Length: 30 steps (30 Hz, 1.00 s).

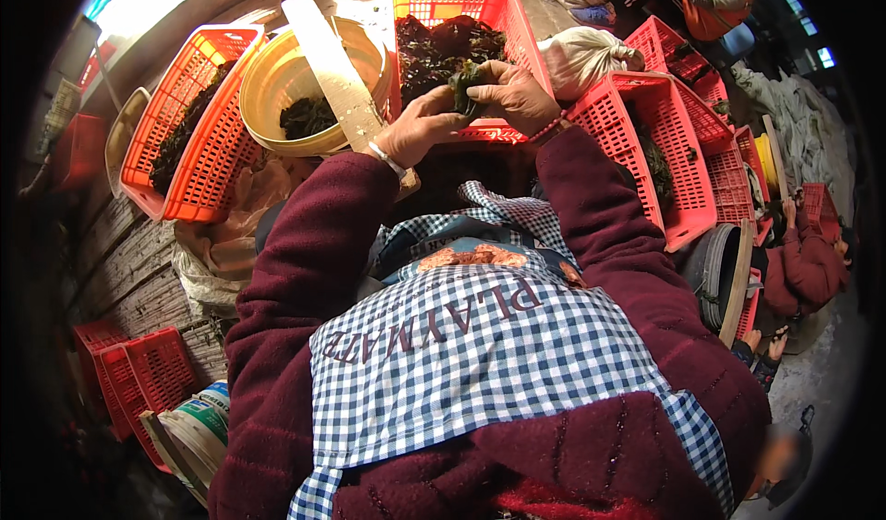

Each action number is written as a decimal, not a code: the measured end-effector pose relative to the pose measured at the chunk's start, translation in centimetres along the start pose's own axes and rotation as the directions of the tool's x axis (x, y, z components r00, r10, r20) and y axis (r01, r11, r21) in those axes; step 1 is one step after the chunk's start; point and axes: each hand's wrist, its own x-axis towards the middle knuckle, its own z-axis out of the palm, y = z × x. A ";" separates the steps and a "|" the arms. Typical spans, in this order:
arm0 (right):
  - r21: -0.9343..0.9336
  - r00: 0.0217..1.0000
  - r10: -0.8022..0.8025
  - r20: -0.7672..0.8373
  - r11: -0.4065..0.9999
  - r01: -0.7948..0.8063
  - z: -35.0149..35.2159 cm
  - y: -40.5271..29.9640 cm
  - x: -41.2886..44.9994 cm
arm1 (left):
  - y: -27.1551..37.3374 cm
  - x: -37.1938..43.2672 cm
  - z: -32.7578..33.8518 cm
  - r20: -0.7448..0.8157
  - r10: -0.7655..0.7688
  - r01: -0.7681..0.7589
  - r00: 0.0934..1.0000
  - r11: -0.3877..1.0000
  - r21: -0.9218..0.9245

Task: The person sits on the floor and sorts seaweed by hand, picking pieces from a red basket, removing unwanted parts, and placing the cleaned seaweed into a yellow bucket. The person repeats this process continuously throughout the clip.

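Note:
A small dark green clump of seaweed (468,85) is pinched between my two hands, over the near end of a red plastic crate (516,42). My left hand (420,124), with a pale bracelet at the wrist, grips it from the left. On the other side, the thumb and fingers of my right hand (518,96) hold its upper edge. Dark, wet-looking seaweed (443,49) fills much of the crate below. Close by my left wrist, a wooden board (329,56) lies across a yellow plastic bucket (259,98) with some dark seaweed at its bottom.
Another red crate (232,139) holding seaweed leans at the left. Red crates (682,167) stand at the right near a tied white sack (588,60) and a dark bucket (716,271). Co-workers (796,271) sit further right. Stacked crates (149,375) and a white bucket (194,423) stand lower left.

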 end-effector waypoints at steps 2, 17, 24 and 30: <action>-0.083 0.997 -0.071 0.016 0.994 0.072 0.6 0.0 -0.4 | 0.5 0.2 -0.2 0.047 0.127 -0.118 0.991 0.980 -0.161; -0.119 0.936 -0.210 -0.284 0.976 0.183 0.0 2.6 -0.4 | -0.1 1.2 -0.2 -0.220 0.269 -0.204 0.938 0.939 0.277; 0.326 1.000 -0.013 -0.014 0.945 0.017 0.2 3.6 -0.1 | -1.1 1.9 -1.0 -0.226 0.337 -0.277 0.914 0.925 0.262; 0.188 0.982 0.173 -0.080 0.970 -0.156 0.8 2.8 -0.8 | -0.9 1.5 -0.9 -0.222 0.281 -0.170 0.934 0.893 0.417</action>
